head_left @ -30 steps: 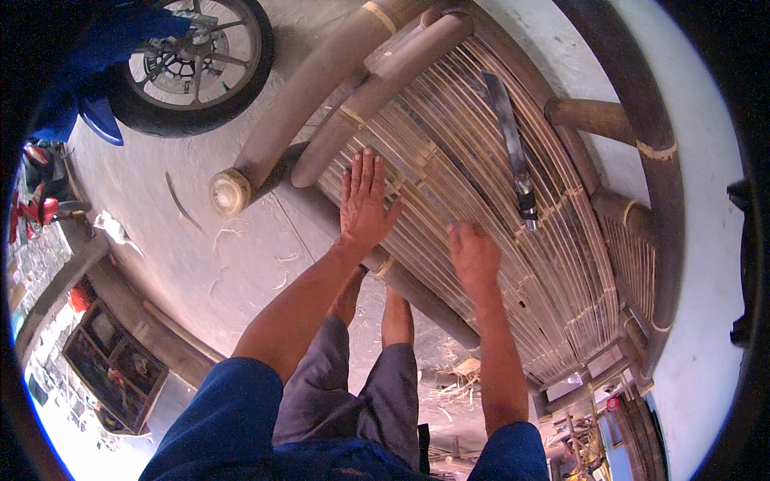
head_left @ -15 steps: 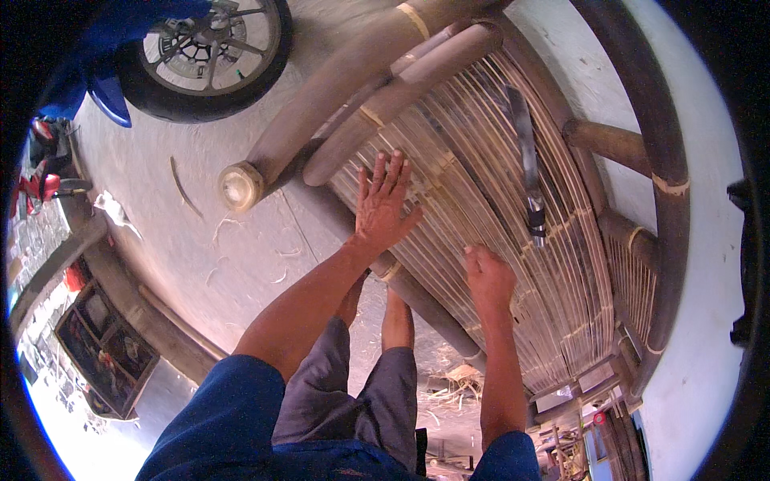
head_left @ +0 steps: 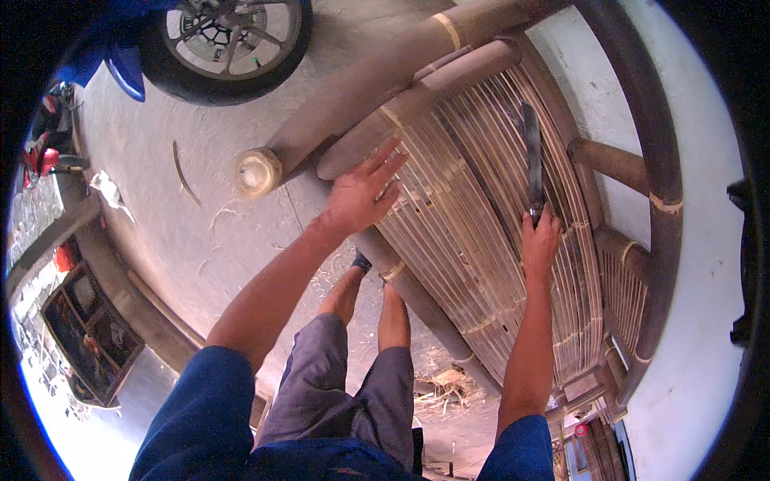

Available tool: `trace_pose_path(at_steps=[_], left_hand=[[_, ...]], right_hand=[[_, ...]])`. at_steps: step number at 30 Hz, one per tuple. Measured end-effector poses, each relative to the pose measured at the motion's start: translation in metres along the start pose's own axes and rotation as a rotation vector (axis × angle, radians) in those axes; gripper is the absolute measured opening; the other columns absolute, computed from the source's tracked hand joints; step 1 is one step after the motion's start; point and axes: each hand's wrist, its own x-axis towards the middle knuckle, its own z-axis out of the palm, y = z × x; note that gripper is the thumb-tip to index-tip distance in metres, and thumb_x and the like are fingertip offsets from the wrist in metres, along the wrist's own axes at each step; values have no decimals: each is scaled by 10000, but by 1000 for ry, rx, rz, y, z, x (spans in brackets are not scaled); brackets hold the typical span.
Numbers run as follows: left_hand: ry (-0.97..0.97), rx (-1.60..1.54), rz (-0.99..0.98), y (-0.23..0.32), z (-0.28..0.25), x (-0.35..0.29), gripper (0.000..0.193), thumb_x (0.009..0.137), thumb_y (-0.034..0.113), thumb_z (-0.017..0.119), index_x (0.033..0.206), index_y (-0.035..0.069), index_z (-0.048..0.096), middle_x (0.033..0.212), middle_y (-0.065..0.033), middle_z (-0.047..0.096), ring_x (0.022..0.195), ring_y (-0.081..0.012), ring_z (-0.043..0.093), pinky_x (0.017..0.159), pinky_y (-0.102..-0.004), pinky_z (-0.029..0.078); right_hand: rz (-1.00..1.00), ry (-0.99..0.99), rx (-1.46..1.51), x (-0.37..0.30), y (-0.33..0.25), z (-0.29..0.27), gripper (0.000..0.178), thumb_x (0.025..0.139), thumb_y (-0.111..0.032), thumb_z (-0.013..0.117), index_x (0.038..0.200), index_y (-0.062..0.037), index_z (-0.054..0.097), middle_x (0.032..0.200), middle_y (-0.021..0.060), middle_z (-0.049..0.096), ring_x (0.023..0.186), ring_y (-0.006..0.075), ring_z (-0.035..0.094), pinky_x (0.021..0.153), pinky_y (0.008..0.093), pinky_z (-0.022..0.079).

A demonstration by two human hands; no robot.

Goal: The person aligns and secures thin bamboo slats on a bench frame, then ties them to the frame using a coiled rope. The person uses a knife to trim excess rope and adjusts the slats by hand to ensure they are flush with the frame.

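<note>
My right hand [head_left: 542, 247] is closed around the handle of a long dark-bladed machete [head_left: 532, 152]. Its blade points away from me over the bamboo slats; whether it still touches them, I cannot tell. The slats form the seat of a bamboo bench [head_left: 449, 216] with thick brown poles for its frame. Over the seat's near left corner is my left hand [head_left: 361, 194], fingers stretched out and holding nothing. I cannot make out if that hand touches the bench.
A motorcycle wheel [head_left: 233, 84] stands on the floor at the far left. A pale bamboo pole end [head_left: 258, 172] juts out beside my left hand. Shavings [head_left: 445, 389] lie by my feet. A white wall [head_left: 698, 264] runs along the right, and a dark wooden frame [head_left: 92, 333] is at left.
My right hand has moved forward and right and taken hold of the machete's handle. My left hand has come off the slats toward the left, and the view has shifted slightly.
</note>
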Motion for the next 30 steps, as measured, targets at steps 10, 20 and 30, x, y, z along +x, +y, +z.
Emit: trace_pose_path(at_steps=[10, 20, 30], left_hand=[[295, 550, -418, -13, -122, 10, 468, 985, 448, 591, 1276, 91, 678, 1241, -154, 689, 1165, -337, 636, 996, -483, 467], [403, 440, -430, -8, -127, 9, 350, 947, 423, 646, 1034, 99, 748, 1010, -95, 750, 1028, -294, 672, 906, -435, 485], [448, 394, -423, -10, -128, 8, 358, 923, 426, 665, 1032, 94, 742, 1011, -88, 751, 1014, -285, 676, 887, -424, 479]], right_hand=[[-17, -413, 458, -169, -100, -87, 341, 933, -287, 675, 1028, 31, 598, 874, 258, 660, 797, 479, 651, 709, 538, 516], [-193, -668, 246, -205, -187, -74, 380, 968, -365, 619, 996, 13, 620, 844, 290, 679, 793, 492, 673, 706, 574, 534], [303, -1053, 717, -168, -221, -61, 378, 999, -416, 636, 966, -43, 593, 764, 86, 645, 620, 240, 669, 524, 405, 511]])
